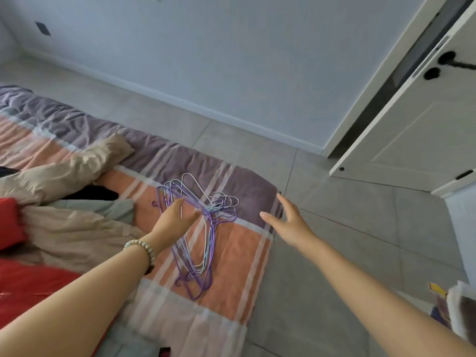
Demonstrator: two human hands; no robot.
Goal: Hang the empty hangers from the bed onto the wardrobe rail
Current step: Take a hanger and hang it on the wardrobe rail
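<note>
A pile of several thin wire hangers, purple, light blue and white, lies on the striped bedspread near the bed's corner, hooks bunched toward the far right. My left hand reaches over the pile, fingers relaxed and spread, thumb close to the hangers' necks; it grips nothing that I can see. My right hand hovers open above the bed's corner, right of the hooks, fingers straight. No wardrobe rail is in view.
Crumpled beige, grey-green and red clothes lie on the bed's left part. Grey tiled floor runs to the right. A white door with black handles stands ajar at the upper right. Some items sit at the lower right edge.
</note>
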